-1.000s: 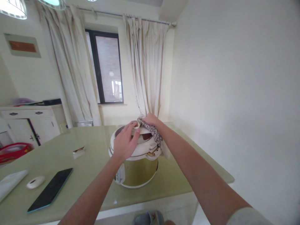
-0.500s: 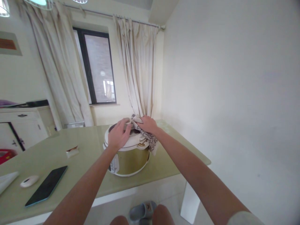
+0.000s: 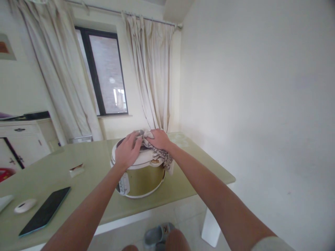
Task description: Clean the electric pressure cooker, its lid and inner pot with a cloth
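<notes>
Arms (image 3: 206, 181) outstretched; left hand (image 3: 127, 150) atop cooker (image 3: 141, 177), right hand (image 3: 158, 140) clutching cloth (image 3: 162, 156).

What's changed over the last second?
The patterned cloth, held in the right hand, has shifted left over the top of the lid; the pale ring there, visible a second ago, no longer shows clearly. The view has swung right, so the scene sits further left. Nothing was visibly taken or let go. Unchanged: the left hand on the lid; the pot, phone and rounded white item on the table.
</notes>
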The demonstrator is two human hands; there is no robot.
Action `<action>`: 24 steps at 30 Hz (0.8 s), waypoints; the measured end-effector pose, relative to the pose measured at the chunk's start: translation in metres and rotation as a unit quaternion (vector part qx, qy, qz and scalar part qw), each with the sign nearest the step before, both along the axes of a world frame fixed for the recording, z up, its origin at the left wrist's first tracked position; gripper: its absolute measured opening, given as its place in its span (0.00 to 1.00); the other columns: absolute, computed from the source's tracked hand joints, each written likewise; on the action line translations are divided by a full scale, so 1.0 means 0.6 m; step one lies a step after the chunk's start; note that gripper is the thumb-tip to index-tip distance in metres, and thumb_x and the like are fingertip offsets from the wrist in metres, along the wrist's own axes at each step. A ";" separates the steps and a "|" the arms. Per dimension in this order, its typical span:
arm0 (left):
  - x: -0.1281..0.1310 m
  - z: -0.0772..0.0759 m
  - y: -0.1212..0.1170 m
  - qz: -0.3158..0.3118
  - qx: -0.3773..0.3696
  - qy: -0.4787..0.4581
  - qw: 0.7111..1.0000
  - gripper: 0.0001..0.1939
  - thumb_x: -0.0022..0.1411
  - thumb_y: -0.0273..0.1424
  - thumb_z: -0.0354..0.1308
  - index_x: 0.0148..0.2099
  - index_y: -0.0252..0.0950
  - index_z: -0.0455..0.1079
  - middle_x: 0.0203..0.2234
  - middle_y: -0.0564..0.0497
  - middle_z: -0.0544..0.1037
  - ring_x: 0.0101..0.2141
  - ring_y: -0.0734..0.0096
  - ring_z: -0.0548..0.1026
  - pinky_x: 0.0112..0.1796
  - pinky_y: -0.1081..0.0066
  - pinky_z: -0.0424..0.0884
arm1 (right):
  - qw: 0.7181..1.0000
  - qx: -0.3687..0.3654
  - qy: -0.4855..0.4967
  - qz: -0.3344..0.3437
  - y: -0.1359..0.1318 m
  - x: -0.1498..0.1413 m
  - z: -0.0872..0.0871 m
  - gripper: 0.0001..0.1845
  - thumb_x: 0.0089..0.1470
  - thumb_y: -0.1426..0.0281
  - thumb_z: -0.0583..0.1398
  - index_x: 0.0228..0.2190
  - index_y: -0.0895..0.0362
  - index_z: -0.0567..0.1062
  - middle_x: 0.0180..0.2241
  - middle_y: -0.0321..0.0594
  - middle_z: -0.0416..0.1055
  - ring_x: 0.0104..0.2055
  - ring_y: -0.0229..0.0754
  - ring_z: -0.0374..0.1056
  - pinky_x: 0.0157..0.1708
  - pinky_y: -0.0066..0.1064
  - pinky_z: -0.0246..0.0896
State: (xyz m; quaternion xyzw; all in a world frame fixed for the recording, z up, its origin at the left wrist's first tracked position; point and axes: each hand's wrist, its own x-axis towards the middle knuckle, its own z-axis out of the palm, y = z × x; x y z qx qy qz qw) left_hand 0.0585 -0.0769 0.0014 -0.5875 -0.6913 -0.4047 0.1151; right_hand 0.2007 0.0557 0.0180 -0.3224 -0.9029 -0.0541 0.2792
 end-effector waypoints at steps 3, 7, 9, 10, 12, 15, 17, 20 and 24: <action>0.001 0.002 -0.001 0.002 0.003 -0.004 1.000 0.27 0.76 0.46 0.42 0.67 0.46 0.70 0.68 0.50 0.72 0.65 0.52 0.72 0.65 0.53 0.66 | 0.999 -0.003 0.029 0.027 0.001 0.006 -0.011 0.22 0.69 0.52 0.58 0.49 0.55 0.82 0.52 0.47 0.80 0.57 0.48 0.74 0.58 0.35 0.62; 0.002 0.004 -0.002 -0.002 -0.003 -0.010 1.000 0.28 0.76 0.47 0.40 0.67 0.46 0.70 0.68 0.50 0.71 0.65 0.52 0.71 0.65 0.53 0.65 | 0.995 -0.003 0.066 0.074 -0.019 0.025 -0.026 0.19 0.68 0.56 0.61 0.51 0.54 0.82 0.56 0.44 0.79 0.60 0.47 0.72 0.61 0.34 0.59; 0.001 0.004 -0.002 -0.014 0.001 -0.028 1.000 0.28 0.76 0.47 0.39 0.66 0.47 0.71 0.68 0.51 0.72 0.66 0.54 0.70 0.67 0.54 0.63 | 0.990 0.004 0.081 0.113 -0.035 0.038 -0.034 0.17 0.68 0.59 0.62 0.51 0.53 0.81 0.55 0.41 0.80 0.59 0.45 0.72 0.61 0.32 0.58; -0.001 0.004 -0.001 -0.021 0.002 -0.042 0.999 0.29 0.77 0.47 0.38 0.66 0.47 0.72 0.68 0.51 0.72 0.67 0.55 0.69 0.67 0.54 0.62 | 0.988 0.008 0.087 0.127 -0.045 0.045 -0.039 0.16 0.68 0.59 0.62 0.50 0.53 0.82 0.54 0.40 0.80 0.58 0.44 0.73 0.61 0.32 0.58; -0.005 0.004 0.001 -0.032 0.000 -0.079 0.996 0.30 0.77 0.48 0.36 0.64 0.47 0.73 0.68 0.53 0.71 0.68 0.56 0.68 0.69 0.54 0.59 | 0.986 0.019 0.096 0.134 -0.063 0.057 -0.046 0.15 0.66 0.59 0.63 0.47 0.53 0.82 0.51 0.40 0.81 0.56 0.45 0.73 0.60 0.34 0.59; -0.013 0.006 0.002 -0.040 -0.002 -0.123 0.992 0.31 0.77 0.47 0.35 0.63 0.48 0.76 0.68 0.54 0.72 0.68 0.56 0.67 0.70 0.50 0.57 | 0.988 0.038 0.080 0.124 -0.090 0.070 -0.053 0.14 0.64 0.58 0.65 0.45 0.54 0.82 0.51 0.41 0.81 0.56 0.47 0.73 0.61 0.38 0.56; -0.018 0.007 0.002 -0.048 -0.002 -0.128 0.991 0.30 0.77 0.44 0.36 0.62 0.48 0.77 0.67 0.54 0.73 0.68 0.56 0.68 0.70 0.50 0.56 | 0.990 0.052 0.049 0.125 -0.106 0.073 -0.057 0.16 0.63 0.57 0.66 0.46 0.53 0.81 0.53 0.43 0.80 0.58 0.48 0.71 0.64 0.41 0.53; -0.023 0.009 0.002 -0.063 -0.007 -0.123 0.990 0.28 0.76 0.42 0.38 0.62 0.48 0.76 0.67 0.54 0.73 0.68 0.58 0.68 0.70 0.52 0.56 | 0.986 0.088 0.008 0.144 -0.128 0.069 -0.071 0.20 0.61 0.53 0.66 0.49 0.53 0.80 0.58 0.44 0.78 0.64 0.50 0.68 0.68 0.45 0.47; -0.027 0.006 0.006 -0.075 -0.011 -0.128 0.989 0.30 0.76 0.45 0.36 0.63 0.47 0.75 0.69 0.53 0.71 0.68 0.60 0.67 0.70 0.54 0.55 | 0.970 0.153 -0.018 0.189 -0.153 0.062 -0.102 0.23 0.63 0.53 0.64 0.53 0.53 0.78 0.67 0.47 0.68 0.72 0.50 0.58 0.71 0.48 0.42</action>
